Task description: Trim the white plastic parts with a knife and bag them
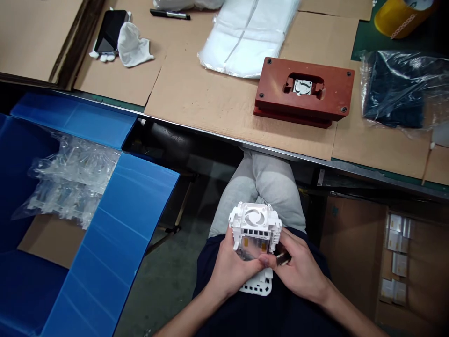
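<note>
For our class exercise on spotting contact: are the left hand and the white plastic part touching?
Touching. The head view shows the left hand gripping the side of the white plastic part, with no gap between them.

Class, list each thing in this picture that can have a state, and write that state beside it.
Left hand: gripping the white plastic housing
Right hand: gripping it too
White plastic housing: held up between them
Red fixture: silver piece in its recess
Phone: screen dark
Pen: lying flat
Blue box: open, clear plastic packaging inside
White plastic sheets: lying flat
</note>
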`<state>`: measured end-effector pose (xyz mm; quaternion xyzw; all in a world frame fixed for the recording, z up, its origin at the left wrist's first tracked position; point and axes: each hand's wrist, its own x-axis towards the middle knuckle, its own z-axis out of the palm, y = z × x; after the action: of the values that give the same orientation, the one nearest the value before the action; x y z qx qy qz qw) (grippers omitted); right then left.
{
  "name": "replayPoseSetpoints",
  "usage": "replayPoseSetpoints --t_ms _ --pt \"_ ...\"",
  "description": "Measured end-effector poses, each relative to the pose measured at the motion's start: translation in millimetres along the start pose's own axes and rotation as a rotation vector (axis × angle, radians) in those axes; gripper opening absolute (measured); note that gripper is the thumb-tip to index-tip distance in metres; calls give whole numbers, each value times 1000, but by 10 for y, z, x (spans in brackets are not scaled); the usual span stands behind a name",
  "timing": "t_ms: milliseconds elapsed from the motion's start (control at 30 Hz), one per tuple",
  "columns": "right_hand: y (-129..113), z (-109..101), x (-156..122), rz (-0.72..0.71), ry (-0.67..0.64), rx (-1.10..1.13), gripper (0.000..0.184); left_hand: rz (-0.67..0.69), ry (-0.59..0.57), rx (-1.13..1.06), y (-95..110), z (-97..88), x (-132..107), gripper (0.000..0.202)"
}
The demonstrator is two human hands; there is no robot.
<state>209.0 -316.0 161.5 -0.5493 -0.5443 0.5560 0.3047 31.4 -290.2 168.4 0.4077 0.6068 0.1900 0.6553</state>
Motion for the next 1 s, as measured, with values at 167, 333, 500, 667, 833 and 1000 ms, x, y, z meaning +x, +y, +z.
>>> replayPoseSetpoints --t_ms 167,333,500,667,833,1000 --pt "45 6 61 41 13 53 38 30 -19 2 -2 2 58 64" --pt "62 -29 110 130 -28 100 48 4 -16 42 13 -13 71 71" --pt "53 -7 79 82 -4 72 42 1 -2 30 -7 -13 53 67" --pt "53 51 85 52 57 48 32 -9 15 4 -23 9 71 63" --pt "46 59 148 125 29 92 43 -25 40 11 22 3 101 64" --pt "-53 -25 309 91 76 114 35 -76 20 -106 181 -91 186 74"
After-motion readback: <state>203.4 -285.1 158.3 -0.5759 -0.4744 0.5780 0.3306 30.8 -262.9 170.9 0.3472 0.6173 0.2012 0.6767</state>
